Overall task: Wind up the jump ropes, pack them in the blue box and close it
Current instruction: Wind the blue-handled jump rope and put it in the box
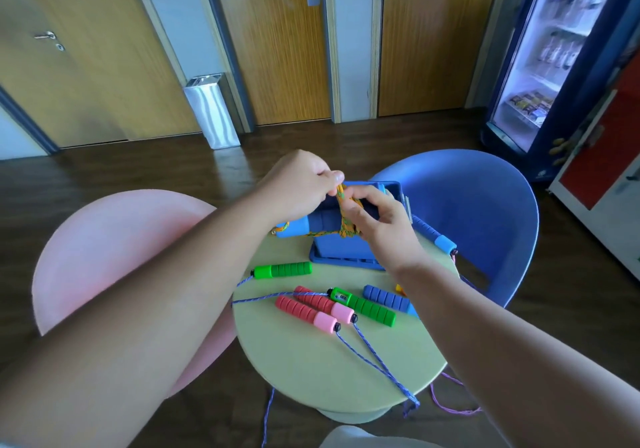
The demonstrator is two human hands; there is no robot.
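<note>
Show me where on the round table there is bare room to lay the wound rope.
Bare: the near part of the table, between the pink handles and the near rim, left of the blue cords; a smaller patch right of those cords. Crowded: the middle row of handles and the far side by the blue box.

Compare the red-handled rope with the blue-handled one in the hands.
The red-handled rope lies on the table; the blue-handled rope is held by the left hand and right hand. The red one's cord trails loose off the table; the blue one's orange cord is wrapped round its handles. Both have handles side by side.
</note>
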